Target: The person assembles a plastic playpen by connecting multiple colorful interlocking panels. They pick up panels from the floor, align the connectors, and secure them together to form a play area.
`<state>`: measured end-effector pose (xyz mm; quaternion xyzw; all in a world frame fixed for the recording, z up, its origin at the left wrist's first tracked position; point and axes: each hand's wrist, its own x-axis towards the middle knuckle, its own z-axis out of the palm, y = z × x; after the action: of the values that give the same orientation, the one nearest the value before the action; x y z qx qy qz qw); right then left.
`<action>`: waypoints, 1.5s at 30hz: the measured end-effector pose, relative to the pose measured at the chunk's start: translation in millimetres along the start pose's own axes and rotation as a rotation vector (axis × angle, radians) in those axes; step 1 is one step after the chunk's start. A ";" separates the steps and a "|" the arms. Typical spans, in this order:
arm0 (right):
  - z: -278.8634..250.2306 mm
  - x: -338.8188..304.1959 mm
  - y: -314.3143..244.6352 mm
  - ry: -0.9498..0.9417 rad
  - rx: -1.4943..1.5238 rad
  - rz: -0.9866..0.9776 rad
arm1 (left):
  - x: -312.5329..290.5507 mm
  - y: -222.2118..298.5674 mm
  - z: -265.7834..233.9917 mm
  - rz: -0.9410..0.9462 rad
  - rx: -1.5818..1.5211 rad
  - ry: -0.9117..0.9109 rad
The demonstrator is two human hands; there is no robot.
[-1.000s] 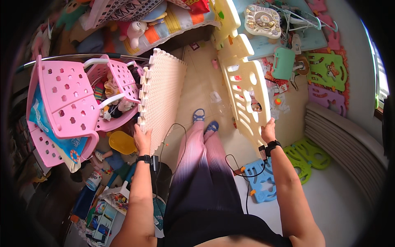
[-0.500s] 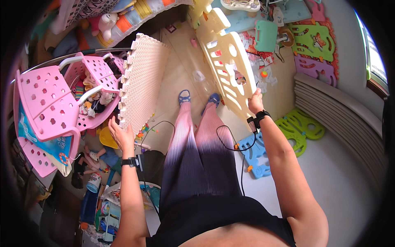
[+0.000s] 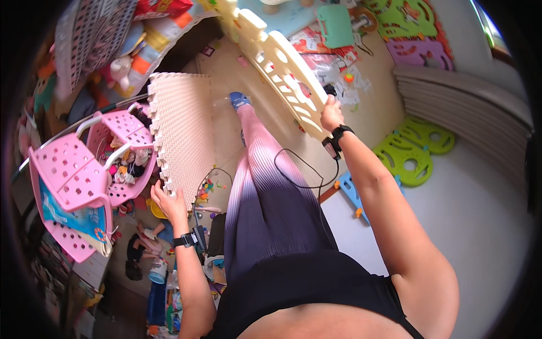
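My left hand [image 3: 169,202] grips the near lower edge of a beige foam mat [image 3: 183,124] with toothed interlocking edges, thumb on one face and fingers on the other. The mat stands on edge, tilted, beside a pink perforated plastic rack [image 3: 68,164]. On the other side, my right hand [image 3: 332,114] is closed on the near end of a cream plastic playpen panel [image 3: 282,70] with oval and slotted cut-outs. That panel stands upright and runs away from me. My legs are between the two. Each wrist has a black strap with a cable.
Toys and a doll [image 3: 141,248] litter the floor at left. Green panels [image 3: 412,150] and a blue panel [image 3: 354,195] lie right of my legs. Thick grey folded mats [image 3: 463,104] line the right wall. A mint-green case [image 3: 335,26] lies beyond the cream panel.
My legs have shifted, with one foot ahead and the other now mostly hidden. The cream panel has moved left in view. Both hands keep their holds.
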<state>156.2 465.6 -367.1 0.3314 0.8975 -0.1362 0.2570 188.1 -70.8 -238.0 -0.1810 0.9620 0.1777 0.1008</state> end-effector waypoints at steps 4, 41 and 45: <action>12.8 7.5 3.5 0.044 -0.016 0.011 | 6.3 14.3 -12.4 0.093 0.067 -0.028; -53.9 -176.5 347.4 -0.190 0.728 -0.361 | -330.1 -111.3 -178.0 -0.504 -0.226 0.531; -63.7 -186.7 280.5 -0.189 0.743 -0.548 | -349.6 -198.6 -151.8 -0.608 -0.685 0.647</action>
<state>440.1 602.5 -231.9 0.1379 0.8149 -0.5408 0.1563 564.3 -192.0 -69.3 -0.5178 0.7358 0.3785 -0.2173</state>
